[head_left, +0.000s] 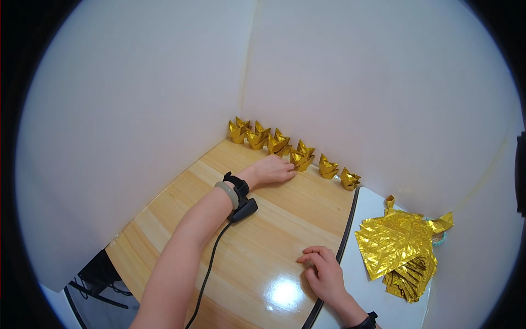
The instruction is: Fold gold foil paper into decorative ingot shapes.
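Several folded gold foil paper ingots stand in a row along the foot of the back wall, from the far-left one [238, 131] to the right-end one [349, 179]. My left hand [274, 169] reaches across the wooden tabletop to the row. Its fingers are bent together against the lower left side of one paper ingot [303, 156]; the fingertips are partly hidden. Nearer me, my right hand [324, 271] hangs over the table's right part, fingers loosely bent and apart, holding nothing. To its right lies a fanned pile of gold foil sheets [392, 241].
The wooden tabletop [241, 263] meets a white surface [339, 318] along a dark edge strip. White walls close in the back and sides. A black cable [210, 268] runs from my left wrist over the table. A teal-rimmed object [439, 239] sits partly behind the foil.
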Tool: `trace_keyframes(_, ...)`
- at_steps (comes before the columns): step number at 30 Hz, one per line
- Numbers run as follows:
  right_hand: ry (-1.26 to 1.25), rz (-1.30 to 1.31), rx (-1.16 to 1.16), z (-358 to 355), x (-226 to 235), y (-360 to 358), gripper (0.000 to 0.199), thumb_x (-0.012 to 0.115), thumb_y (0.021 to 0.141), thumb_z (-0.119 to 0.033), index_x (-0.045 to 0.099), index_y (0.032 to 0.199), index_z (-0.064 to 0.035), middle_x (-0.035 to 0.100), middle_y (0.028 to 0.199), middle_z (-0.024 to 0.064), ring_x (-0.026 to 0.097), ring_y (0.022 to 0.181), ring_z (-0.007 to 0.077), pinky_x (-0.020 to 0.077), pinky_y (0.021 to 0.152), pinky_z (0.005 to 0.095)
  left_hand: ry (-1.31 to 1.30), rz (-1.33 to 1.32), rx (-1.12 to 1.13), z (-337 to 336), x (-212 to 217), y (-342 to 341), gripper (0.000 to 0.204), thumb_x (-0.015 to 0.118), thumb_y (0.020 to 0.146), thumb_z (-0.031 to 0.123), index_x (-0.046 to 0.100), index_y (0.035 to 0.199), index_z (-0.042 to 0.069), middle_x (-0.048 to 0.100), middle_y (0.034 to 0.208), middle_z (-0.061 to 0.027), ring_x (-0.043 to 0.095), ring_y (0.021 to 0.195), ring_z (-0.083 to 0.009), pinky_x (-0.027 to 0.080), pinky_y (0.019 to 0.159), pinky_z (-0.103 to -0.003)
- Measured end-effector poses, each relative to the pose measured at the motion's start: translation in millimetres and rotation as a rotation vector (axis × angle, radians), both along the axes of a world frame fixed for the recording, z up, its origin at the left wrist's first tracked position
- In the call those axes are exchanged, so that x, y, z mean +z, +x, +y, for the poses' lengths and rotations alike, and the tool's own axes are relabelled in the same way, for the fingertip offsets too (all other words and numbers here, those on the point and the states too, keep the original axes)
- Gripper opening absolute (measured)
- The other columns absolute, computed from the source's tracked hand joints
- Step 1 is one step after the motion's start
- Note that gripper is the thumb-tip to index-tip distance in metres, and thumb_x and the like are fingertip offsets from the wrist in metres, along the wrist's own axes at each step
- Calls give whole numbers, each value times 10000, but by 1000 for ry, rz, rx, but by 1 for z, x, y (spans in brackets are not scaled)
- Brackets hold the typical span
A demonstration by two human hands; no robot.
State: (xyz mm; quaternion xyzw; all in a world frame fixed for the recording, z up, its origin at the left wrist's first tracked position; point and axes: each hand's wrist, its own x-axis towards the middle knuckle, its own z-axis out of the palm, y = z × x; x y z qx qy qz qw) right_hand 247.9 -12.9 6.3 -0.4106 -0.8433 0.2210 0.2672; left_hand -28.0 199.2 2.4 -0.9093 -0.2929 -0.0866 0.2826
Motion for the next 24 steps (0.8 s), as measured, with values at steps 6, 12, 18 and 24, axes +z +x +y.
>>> trace_keyframes(6,12,2,3,1,-1,0,265,530,713,18,647,926,-88,565,1095,67,539,1020,241,474,795,305,-28,-93,121,2,1,2,155,528,832,132,565,969,70,570,878,-43,605,810,-207,509,610,-335)
trace_keyframes(12,9,18,0,0,0,-1,224,561,707,-16,639,907,-81,571,1069,72,538,1017,269,463,856,347,-65,-99,189,2,4,2,134,532,835,143,567,941,68,577,886,-54,612,809,-225,520,613,-355)
trace_keyframes(18,31,16,16,1,-3,0,263,529,703,18,641,917,-86,569,1079,67,538,1021,252,468,817,323,-99,-118,123,-12,9,4,119,546,835,166,572,881,60,580,856,-82,614,804,-253,513,627,-369)
trace_keyframes(24,104,-81,-83,7,13,12,271,595,730,-65,613,1000,-65,576,1101,103,536,1053,286,453,877,383,-376,-188,238,-58,28,12,148,565,838,192,611,863,54,607,894,-92,611,864,-286,499,711,-410)
